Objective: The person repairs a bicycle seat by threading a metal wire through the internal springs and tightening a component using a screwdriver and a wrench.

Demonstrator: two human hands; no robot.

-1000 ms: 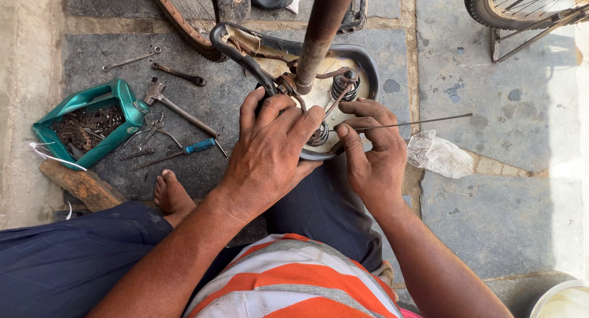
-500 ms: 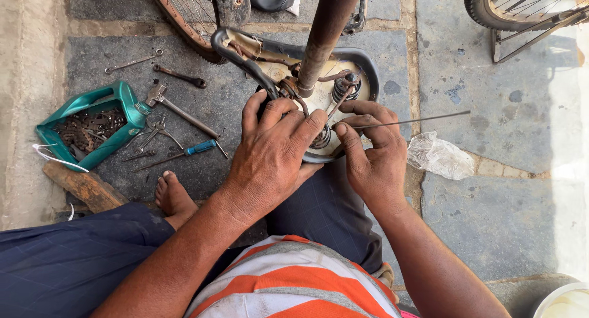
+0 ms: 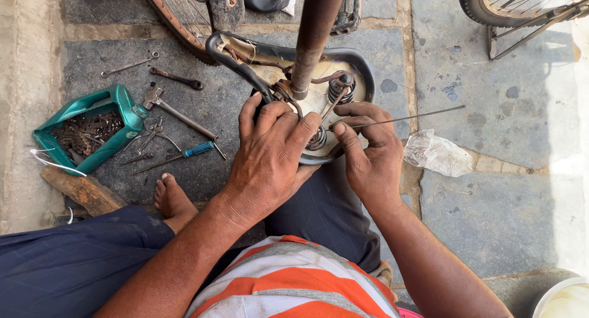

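Keep your left hand (image 3: pixel 270 155) clamped on the upturned black bicycle saddle (image 3: pixel 288 54); right hand (image 3: pixel 368 149) fingers pinch the thin metal rod (image 3: pixel 417 117), probably; feed it straight.

bright, sharp daylight, overexposed glare along the right edge
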